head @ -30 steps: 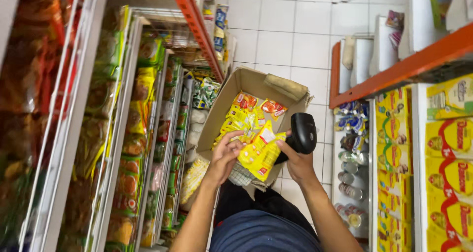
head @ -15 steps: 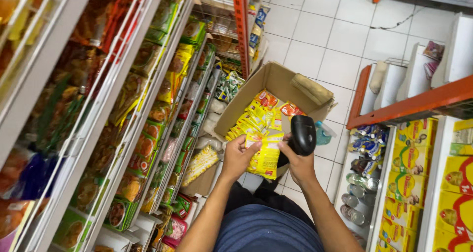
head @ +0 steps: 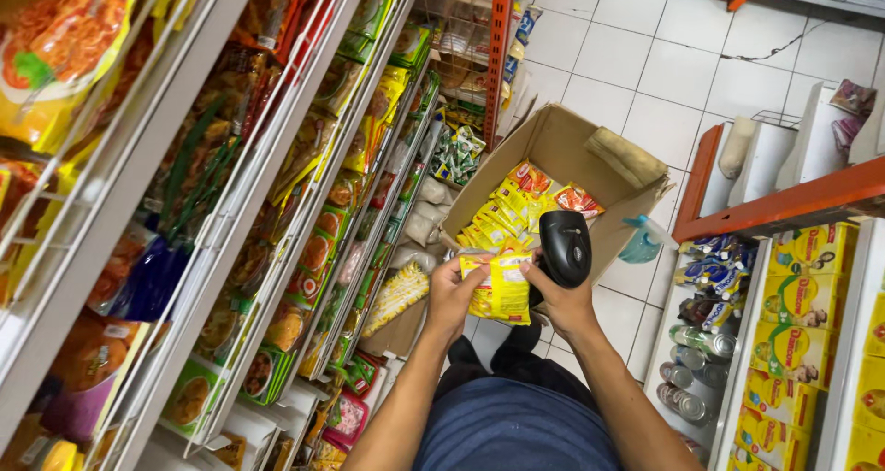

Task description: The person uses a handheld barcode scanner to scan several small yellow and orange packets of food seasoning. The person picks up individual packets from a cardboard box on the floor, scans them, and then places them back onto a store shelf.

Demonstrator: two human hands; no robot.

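My left hand [head: 451,293] grips the left side of a yellow and red snack packet [head: 499,287] held in front of my chest. My right hand [head: 560,303] touches the packet's right edge and also holds a black handheld scanner [head: 564,247], its head pointing up over the packet. Just beyond my hands stands an open cardboard box [head: 553,144] on the floor, with several more yellow and red packets [head: 504,213] inside it.
Wire shelves [head: 304,204] full of snack bags rise along the left. On the right an orange-framed shelf [head: 784,204] holds yellow boxes [head: 802,300] and cans [head: 687,379]. A blue spray bottle [head: 641,241] stands by the box. White tiled floor [head: 645,47] lies beyond.
The view has swung left, so more of the left shelves show. My hands have lifted the packet closer and turned it upright, with the scanner still beside it.
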